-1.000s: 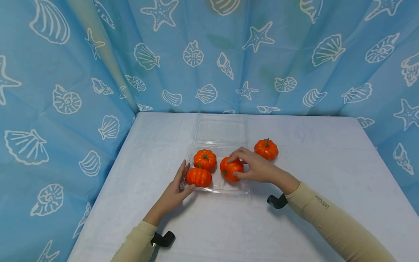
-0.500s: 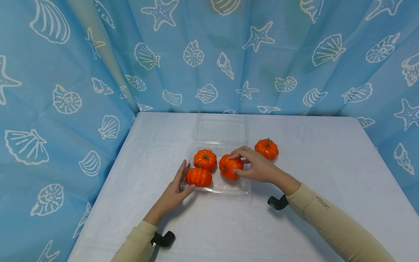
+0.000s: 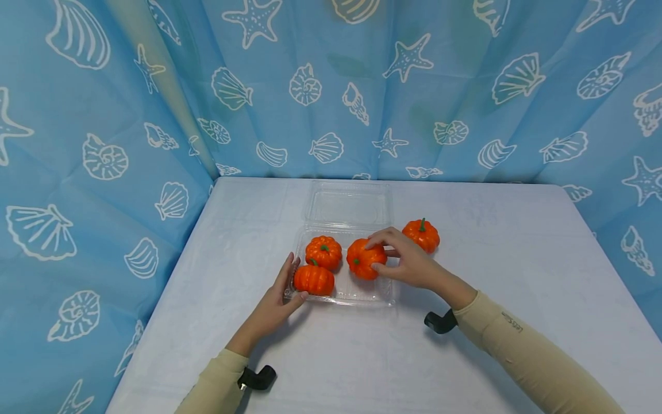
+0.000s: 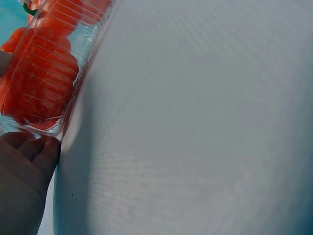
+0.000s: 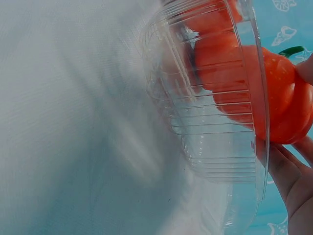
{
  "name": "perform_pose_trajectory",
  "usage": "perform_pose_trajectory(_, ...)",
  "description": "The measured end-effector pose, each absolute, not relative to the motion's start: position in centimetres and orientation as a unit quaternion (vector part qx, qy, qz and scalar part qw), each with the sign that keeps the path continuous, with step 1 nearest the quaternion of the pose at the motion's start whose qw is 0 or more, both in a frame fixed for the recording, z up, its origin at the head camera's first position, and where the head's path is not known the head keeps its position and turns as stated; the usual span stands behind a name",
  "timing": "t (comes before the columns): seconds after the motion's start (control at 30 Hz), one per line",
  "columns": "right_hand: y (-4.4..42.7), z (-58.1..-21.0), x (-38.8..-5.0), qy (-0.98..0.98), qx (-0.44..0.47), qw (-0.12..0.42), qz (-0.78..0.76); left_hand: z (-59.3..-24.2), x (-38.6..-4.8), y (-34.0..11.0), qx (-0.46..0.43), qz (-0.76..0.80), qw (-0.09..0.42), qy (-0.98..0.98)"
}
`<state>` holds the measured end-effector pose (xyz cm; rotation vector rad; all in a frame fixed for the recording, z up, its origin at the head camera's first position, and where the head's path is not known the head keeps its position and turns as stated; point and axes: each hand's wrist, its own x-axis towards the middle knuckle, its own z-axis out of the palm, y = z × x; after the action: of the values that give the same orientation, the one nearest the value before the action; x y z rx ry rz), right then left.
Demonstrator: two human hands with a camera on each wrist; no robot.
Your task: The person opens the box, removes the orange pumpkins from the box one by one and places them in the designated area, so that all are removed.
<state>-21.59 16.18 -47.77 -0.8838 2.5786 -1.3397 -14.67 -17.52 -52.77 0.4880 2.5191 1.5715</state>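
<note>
A clear plastic clamshell container [image 3: 362, 295] lies with its lid [image 3: 349, 206] folded back. At its left front corner my left hand [image 3: 271, 307] holds it, thumb at the front rim and fingers along the left side. Two orange toy pumpkins, a rear one [image 3: 323, 253] and a front one [image 3: 314, 280], sit in the left half. My right hand [image 3: 408, 261] grips a third pumpkin [image 3: 364, 260] over the right half, its green stem facing left. In the right wrist view that held pumpkin [image 5: 283, 107] is partly above the rim. The left wrist view shows the left fingers [image 4: 36, 152] against the container's end.
Another orange pumpkin [image 3: 421, 236] stands on the white tablecloth [image 3: 507, 247], right of the container and just behind my right hand. A blue shell-print curtain [image 3: 331, 86] hangs behind the table and along its left side.
The pumpkin in my right hand has shifted slightly away from me and turned, its stem now higher in view. My left hand and the container have stayed in place.
</note>
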Motion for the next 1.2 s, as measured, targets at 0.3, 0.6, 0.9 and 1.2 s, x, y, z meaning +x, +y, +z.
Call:
perform_pose_trajectory(0.3,16.6,-47.7,-21.6,0.836,-0.282,0.041,-0.469,-52.4,-14.6,-17.5,0.160,0.526,0.067,0.833)
perform_pose_trajectory(0.6,17.1,-47.8,-21.6,0.831,-0.274,0.034,-0.483,-52.5,-14.7,-17.5,0.164,0.526,0.066,0.832)
perform_pose_trajectory(0.9,17.6,-47.6,-21.3,0.829,-0.256,0.024,-0.497,-52.6,-14.8,-17.5,0.162,0.519,0.068,0.837)
perform_pose_trajectory(1.2,18.3,-47.6,-21.3,0.827,-0.242,0.006,-0.508,-52.3,-14.6,-17.4,0.158,0.523,0.070,0.835)
